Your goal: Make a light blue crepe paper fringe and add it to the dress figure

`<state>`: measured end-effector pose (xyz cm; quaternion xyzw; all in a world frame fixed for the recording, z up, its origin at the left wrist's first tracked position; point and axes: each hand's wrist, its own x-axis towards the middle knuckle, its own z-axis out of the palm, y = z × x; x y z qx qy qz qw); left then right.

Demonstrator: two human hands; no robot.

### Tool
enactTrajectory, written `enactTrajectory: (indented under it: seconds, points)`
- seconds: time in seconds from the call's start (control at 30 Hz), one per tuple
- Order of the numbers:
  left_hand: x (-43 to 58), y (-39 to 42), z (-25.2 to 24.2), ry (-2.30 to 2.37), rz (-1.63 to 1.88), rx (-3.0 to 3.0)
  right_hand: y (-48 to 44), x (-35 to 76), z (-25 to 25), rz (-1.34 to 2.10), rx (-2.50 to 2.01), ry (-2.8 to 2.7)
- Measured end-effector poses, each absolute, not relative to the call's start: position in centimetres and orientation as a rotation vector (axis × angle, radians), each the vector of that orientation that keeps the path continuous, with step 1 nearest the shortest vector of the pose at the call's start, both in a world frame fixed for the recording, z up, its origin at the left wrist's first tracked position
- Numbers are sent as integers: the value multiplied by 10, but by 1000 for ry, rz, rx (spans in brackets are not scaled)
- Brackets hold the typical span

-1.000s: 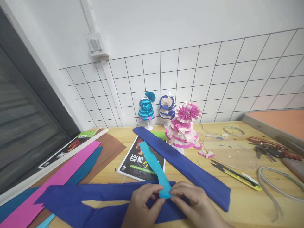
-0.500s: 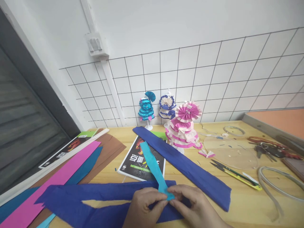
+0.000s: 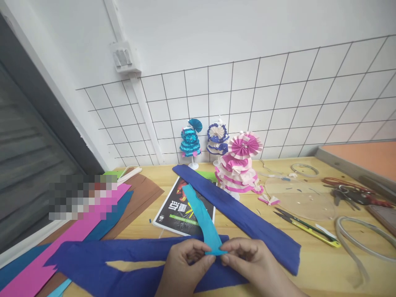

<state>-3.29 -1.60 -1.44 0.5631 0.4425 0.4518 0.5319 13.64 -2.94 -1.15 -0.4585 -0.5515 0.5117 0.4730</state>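
Seemingly, turquoise strip's end [image 3: 213,245] in both grips [image 3: 189,262] [image 3: 253,259].

Item, one: I list a turquoise paper strip [image 3: 203,216], long, narrow, lightly creased. Near end held, with a thin crosswise fold along its edge; far end free, slanting away leftward over the black booklet [image 3: 168,215]. Contact with the cover I cannot tell.

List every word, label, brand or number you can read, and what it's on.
None reads clearly enough to quote.
Black booklet: large white characters, partly covered by the light blue crepe-paper strip; unreadable.
Its corner emblem: too small.
Printed cover at left: pixelated, illegible.
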Motion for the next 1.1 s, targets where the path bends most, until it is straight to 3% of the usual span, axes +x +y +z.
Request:
enactTrajectory:
  seconds: [0.27,1.1]
  points:
    - [-31,-16,-11,961,1137,1102,-25,139,-11,1345,-929,-1248]
    - [-26,-20,-11,905,1099,1228,-30,133,-12,1368,-1063,-1153]
